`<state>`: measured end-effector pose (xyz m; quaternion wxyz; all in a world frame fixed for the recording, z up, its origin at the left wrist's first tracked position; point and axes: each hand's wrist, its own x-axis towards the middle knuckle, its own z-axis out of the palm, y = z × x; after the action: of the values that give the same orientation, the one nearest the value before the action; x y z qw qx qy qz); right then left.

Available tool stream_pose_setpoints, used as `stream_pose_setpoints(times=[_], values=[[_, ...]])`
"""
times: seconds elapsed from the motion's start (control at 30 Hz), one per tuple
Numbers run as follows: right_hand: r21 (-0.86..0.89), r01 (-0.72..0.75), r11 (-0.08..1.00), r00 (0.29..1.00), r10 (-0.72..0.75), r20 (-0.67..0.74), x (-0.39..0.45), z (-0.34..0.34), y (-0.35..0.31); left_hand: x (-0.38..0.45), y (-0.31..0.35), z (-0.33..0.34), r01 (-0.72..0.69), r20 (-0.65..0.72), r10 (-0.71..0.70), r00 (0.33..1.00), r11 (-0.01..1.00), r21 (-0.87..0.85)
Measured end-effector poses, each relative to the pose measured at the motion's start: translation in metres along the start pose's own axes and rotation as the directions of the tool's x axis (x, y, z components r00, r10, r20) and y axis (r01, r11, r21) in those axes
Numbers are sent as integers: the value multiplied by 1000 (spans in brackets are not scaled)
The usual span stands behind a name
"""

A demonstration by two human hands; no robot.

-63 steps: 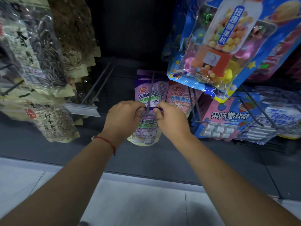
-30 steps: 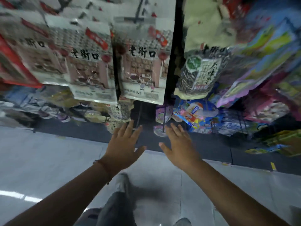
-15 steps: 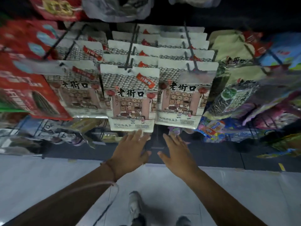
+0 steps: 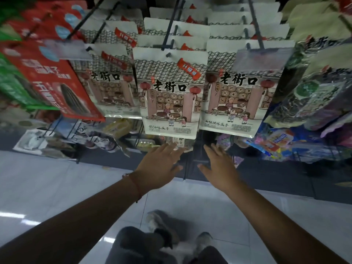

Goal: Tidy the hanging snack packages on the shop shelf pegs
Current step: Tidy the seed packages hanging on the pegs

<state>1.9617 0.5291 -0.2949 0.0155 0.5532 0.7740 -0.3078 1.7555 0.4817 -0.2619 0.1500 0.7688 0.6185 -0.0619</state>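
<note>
Three rows of white sunflower-seed packages hang on dark metal pegs. The front middle package hangs straight before me, the right row's front package beside it, the left row partly behind a red bag. My left hand is stretched out flat, its fingertips just below the middle package's bottom edge. My right hand is also flat with fingers spread, below the gap between the middle and right packages. Neither hand holds anything.
A red snack bag and green bags hang at the left, dark seed bags at the right. Lower pegs carry colourful candy packs. A clear price-tag holder hangs before the right row. White tiled floor and my shoes are below.
Two seconds ago both hands pinched a purple pouch on a low peg. They let go, opened flat, and the view rose to the white packages; both hands have moved up toward them.
</note>
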Motion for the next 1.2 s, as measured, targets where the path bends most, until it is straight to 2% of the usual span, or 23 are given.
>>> stream_pose_setpoints(times=[0.23,0.37,0.5,0.63,0.73,0.83,0.97,1.1,1.2], values=[[15,35,999,996,-34,-87,31,46,1,15,-54,67,32,-127,-32,991,999,-6],[13,18,1000,968,-14,-252,85,90,8,52,-114,121,75,-290,-61,955,996,37],[-27,-45,999,881,27,-473,139,136,19,95,-170,171,71,-498,-8,867,992,108],[-86,-57,995,793,-7,-609,160,174,22,118,-201,202,35,-556,102,825,973,230],[-113,-86,990,772,-6,-636,156,196,20,117,-205,210,49,-592,123,796,963,266],[-76,-71,995,758,4,-653,133,219,17,92,-198,224,35,-631,107,769,977,209],[14,-81,997,783,73,-617,90,242,7,39,-186,240,15,-597,53,801,994,108],[-20,-75,997,752,43,-658,57,260,-6,-8,-181,253,48,-626,35,779,992,115],[-50,-83,995,760,30,-650,43,281,-11,-30,-179,269,58,-612,28,791,991,122]])
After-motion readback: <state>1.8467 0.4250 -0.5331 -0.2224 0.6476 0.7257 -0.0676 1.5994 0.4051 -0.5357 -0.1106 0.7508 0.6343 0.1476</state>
